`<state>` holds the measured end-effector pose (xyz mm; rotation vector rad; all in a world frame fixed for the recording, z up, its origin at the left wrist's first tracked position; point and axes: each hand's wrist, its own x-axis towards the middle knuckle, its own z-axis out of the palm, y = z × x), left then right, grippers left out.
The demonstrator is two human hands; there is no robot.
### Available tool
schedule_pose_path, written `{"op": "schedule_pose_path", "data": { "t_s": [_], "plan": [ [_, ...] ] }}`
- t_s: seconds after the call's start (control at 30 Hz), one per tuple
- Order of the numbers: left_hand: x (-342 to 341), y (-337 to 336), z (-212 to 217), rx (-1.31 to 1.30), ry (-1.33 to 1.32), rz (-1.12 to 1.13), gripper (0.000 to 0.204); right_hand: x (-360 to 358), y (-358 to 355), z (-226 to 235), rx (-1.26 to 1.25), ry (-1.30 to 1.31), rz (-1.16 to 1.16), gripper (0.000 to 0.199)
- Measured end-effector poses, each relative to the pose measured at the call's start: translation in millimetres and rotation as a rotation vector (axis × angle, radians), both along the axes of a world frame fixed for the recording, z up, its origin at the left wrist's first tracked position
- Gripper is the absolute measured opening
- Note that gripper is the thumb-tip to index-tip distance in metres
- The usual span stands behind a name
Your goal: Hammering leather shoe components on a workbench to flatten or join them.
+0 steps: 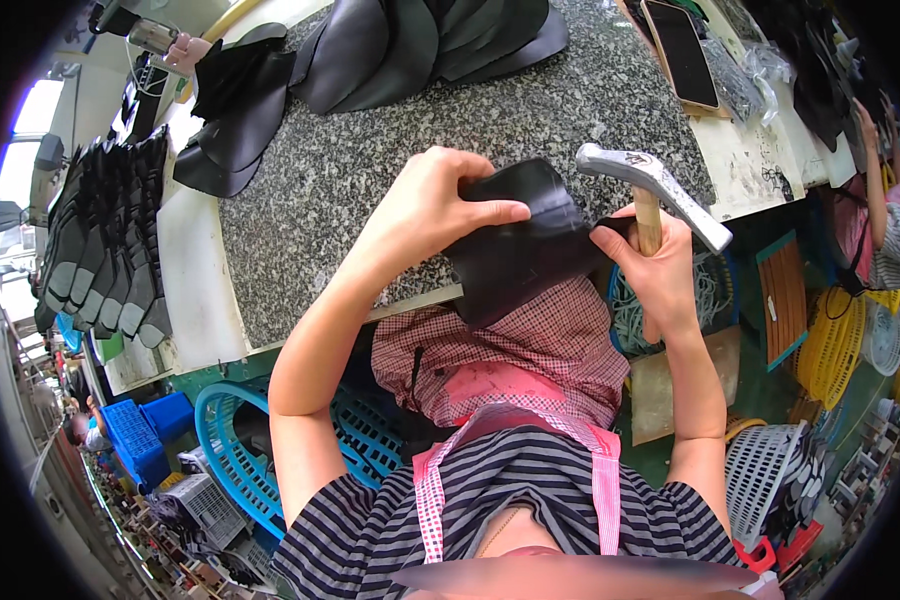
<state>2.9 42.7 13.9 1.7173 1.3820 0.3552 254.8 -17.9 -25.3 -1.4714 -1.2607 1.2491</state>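
Observation:
A black leather piece [526, 250] is stretched between my two hands at the front edge of the granite slab [340, 170]. My left hand [440, 200] grips its left side, thumb on top and fingers behind. My right hand [655, 260] pinches its right corner. That same right hand also holds a hammer [653, 178] by its wooden handle, the metal head pointing up above the slab. The lower part of the leather hangs over the edge in front of my checked apron [530, 350].
Overlapping black leather pieces [400, 50] lie along the slab's far side. A phone [682, 55] rests at the far right. Stacked black pieces [110, 240] stand at left. Below are a blue basket [230, 440], a basket of pale strips [625, 310] and a co-worker's arm [870, 150] at right.

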Motion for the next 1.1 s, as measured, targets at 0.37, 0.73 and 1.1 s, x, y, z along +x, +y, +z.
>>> {"op": "schedule_pose_path", "data": {
  "t_s": [0.37,0.73,1.1],
  "plan": [
    [-14,-66,-22,-0.697,-1.008,0.467,0.033,-16,-5,1,-0.003,0.15,0.126,0.026],
    [-44,-125,-10,-0.728,-1.245,0.909,0.029,-71,-11,-1,0.025,0.116,0.303,0.051],
    [-63,-170,-9,-0.734,-1.287,1.038,0.034,-101,-23,-19,0.272,0.075,0.434,0.025]
  ]
}}
